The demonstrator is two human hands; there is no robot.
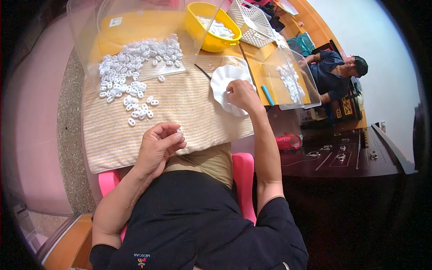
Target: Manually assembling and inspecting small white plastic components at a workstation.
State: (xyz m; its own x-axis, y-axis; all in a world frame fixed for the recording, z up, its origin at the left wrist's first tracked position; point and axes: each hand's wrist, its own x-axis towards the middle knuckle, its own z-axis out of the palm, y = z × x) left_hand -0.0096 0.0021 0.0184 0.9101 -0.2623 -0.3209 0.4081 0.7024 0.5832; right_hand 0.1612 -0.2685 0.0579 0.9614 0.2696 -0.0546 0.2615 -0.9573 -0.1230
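Note:
My left hand (158, 145) is just above the near edge of the striped towel (105, 144). Its thumb and finger pinch a small white piece (180, 130), mostly hidden by the fingertips. My right hand (244, 95) reaches into a white wavy-rimmed dish (219, 81) with its fingers curled together. Whatever those fingertips hold, if anything, is hidden. Beyond my left hand lies a heap of white oval pieces with two dark holes each (135, 56), spilling out of a clear plastic box (90, 40) onto the towel.
A yellow basin (195, 27) and a white perforated basket (254, 27) stand at the back. To the right are a teal stick-like tool (267, 95) and another clear box (281, 105) with white pieces. A person in a dark shirt (330, 74) sits beyond it.

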